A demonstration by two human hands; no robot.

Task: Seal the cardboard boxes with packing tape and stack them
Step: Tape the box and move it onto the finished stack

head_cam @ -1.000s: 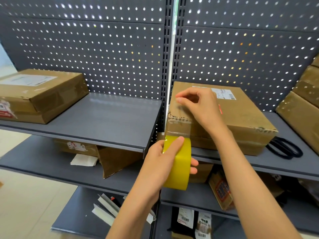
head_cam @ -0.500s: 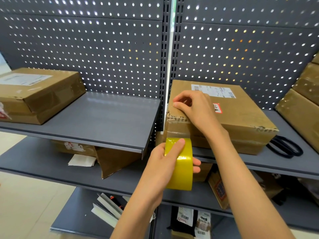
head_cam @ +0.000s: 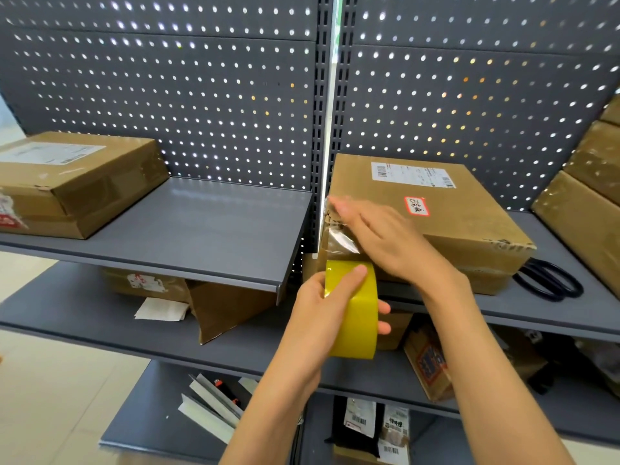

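Left hand [head_cam: 330, 310] is curled round a yellow tape roll [head_cam: 355, 310], below the box's near-left corner.
Right hand [head_cam: 385, 239], blurred, is laid flat with straight fingers on clear tape over the cardboard box [head_cam: 463, 213]; scissors [head_cam: 550, 280] are partly hidden behind it.

"What's lying at the right end of that shelf [head_cam: 208, 229]?"

"Black scissors [head_cam: 550, 280], flat on it. Behind runs a grey pegboard [head_cam: 201, 95], light showing through its holes."

"And lower down?"

"A white scrap of paper [head_cam: 161, 309] on the middle shelf, and white folded sheets [head_cam: 208, 406] at the bottom beside some black packets [head_cam: 360, 422] with barcode labels."
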